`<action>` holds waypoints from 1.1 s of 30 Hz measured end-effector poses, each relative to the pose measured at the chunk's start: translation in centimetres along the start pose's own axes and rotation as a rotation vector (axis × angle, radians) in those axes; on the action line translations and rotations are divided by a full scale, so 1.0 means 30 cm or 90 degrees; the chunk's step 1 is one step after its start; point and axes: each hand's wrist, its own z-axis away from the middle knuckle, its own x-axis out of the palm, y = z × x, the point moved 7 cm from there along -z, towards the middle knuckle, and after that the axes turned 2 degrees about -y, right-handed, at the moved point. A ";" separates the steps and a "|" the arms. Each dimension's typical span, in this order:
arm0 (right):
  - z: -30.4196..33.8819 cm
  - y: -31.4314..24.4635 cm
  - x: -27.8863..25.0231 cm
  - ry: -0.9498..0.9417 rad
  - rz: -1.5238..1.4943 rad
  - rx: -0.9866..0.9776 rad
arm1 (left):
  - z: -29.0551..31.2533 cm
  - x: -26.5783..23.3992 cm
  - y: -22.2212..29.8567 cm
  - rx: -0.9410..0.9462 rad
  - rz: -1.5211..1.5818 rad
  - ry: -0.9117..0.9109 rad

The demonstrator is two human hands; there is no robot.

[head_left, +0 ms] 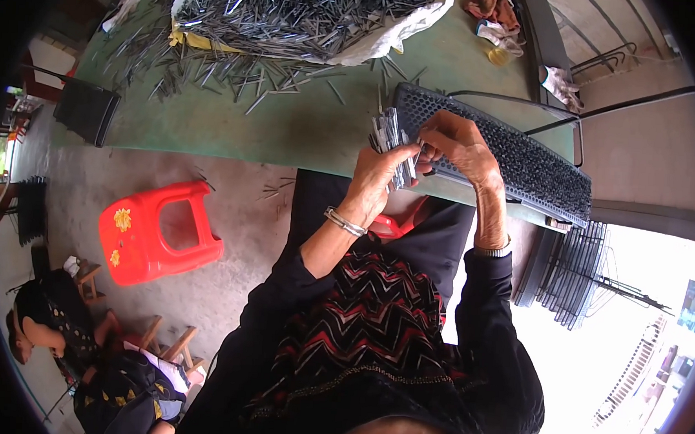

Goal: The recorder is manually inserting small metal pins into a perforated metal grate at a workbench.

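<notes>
My left hand is closed round a bundle of thin grey metal strips, which stick up past the thumb. Close beside it, my right hand has thumb and fingers pinched together at the bundle's right side. Whatever lies between those fingertips is too small to make out. Both hands are over the near edge of a green table, by the left end of a long black perforated tray. Many short dark pieces fill most of the tray's holes toward the right.
A heap of loose strips lies on a white sack at the table's back, spilling onto the green top. Cloth gloves rest at back right. A red stool stands left; people sit lower left. Black racks are right.
</notes>
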 end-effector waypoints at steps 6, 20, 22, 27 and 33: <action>-0.028 -0.050 -0.084 0.248 -0.050 -0.126 | -0.003 -0.020 -0.018 -0.024 0.110 -0.012; -0.137 -0.039 -0.081 0.392 0.118 -0.227 | 0.004 -0.007 -0.032 -0.077 0.166 -0.012; -0.130 -0.056 -0.079 0.389 0.134 -0.236 | -0.001 -0.016 -0.039 -0.083 0.148 0.006; -0.136 -0.039 -0.084 0.394 0.215 -0.222 | -0.005 -0.025 -0.039 -0.069 0.118 0.010; -0.157 -0.043 -0.071 0.334 0.192 -0.274 | -0.004 -0.028 -0.038 -0.058 0.123 0.002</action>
